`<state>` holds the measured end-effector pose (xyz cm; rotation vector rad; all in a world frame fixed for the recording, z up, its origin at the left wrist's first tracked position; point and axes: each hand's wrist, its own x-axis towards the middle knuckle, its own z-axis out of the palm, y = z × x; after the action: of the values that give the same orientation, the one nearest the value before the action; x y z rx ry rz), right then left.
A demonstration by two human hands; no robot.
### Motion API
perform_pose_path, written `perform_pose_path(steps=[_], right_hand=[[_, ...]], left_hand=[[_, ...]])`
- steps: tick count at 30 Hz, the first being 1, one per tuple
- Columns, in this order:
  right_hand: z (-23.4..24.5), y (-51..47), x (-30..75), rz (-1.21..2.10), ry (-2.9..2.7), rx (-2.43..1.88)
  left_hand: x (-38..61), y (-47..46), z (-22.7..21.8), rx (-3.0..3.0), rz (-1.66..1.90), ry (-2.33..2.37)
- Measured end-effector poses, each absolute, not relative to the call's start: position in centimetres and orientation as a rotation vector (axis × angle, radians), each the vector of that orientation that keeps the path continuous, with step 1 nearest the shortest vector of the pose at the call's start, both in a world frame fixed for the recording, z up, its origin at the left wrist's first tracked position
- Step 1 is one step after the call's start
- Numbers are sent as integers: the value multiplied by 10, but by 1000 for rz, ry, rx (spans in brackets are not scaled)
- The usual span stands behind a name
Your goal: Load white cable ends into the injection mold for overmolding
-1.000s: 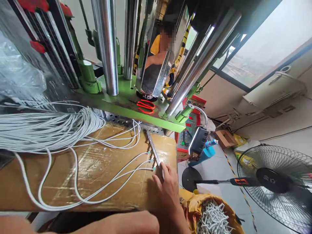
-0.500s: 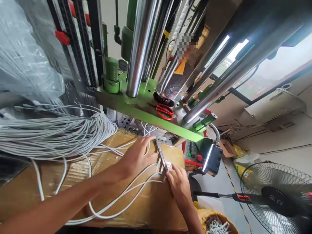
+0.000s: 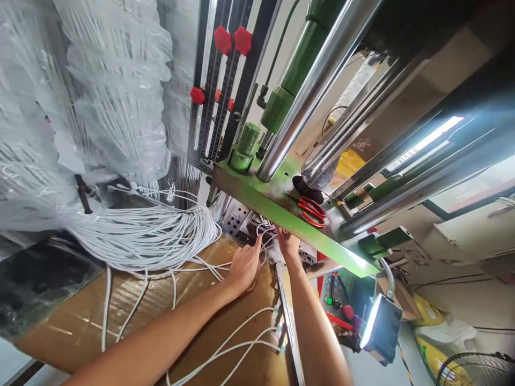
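Just under the front edge of the green plate [image 3: 330,246], the right hand [image 3: 287,244] reaches in with its fingers bent; the edge partly hides the fingertips, so I cannot tell whether they grip anything. In front of the plate and left of that hand, the left hand [image 3: 243,268] has its index finger stretched out and the other fingers curled. The finger points at thin white cable loops [image 3: 265,247] that come out from below the plate, between the two hands; whether it touches or pinches one I cannot tell.

Running away from the plate's front, beside the right forearm, is a narrow metal strip [image 3: 287,316]. Next to its left side lie the tips of three white cables [image 3: 277,329], on brown cardboard [image 3: 221,329] in front of the plate. A thick bundle of white cables [image 3: 161,236] lies in a curve to the plate's left.

On top of the plate are red-handled scissors [image 3: 311,212], and a shiny metal column [image 3: 317,91] rises from it. Beyond the plate's right end, a lit lamp [image 3: 380,327] hangs near a green button [image 3: 329,301] and a red one. Clear plastic-wrapped bundles [image 3: 116,80] stand behind the cables, left of the plate.
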<state>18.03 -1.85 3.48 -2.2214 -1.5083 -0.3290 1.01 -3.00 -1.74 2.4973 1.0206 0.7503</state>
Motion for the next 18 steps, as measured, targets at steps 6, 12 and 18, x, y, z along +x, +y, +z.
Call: perform_pose_path(steps=[6, 12, 18], right_hand=[[39, -11, 158, -227, -1563, -2176], [48, -124, 150, -52, -1604, -2107], [44, -312, 147, 15, -887, -2322]], left_hand=[[9, -23, -23, 2030, 819, 975], [7, -8, -17, 1505, 725, 859], [20, 4, 0, 1191, 451, 762]])
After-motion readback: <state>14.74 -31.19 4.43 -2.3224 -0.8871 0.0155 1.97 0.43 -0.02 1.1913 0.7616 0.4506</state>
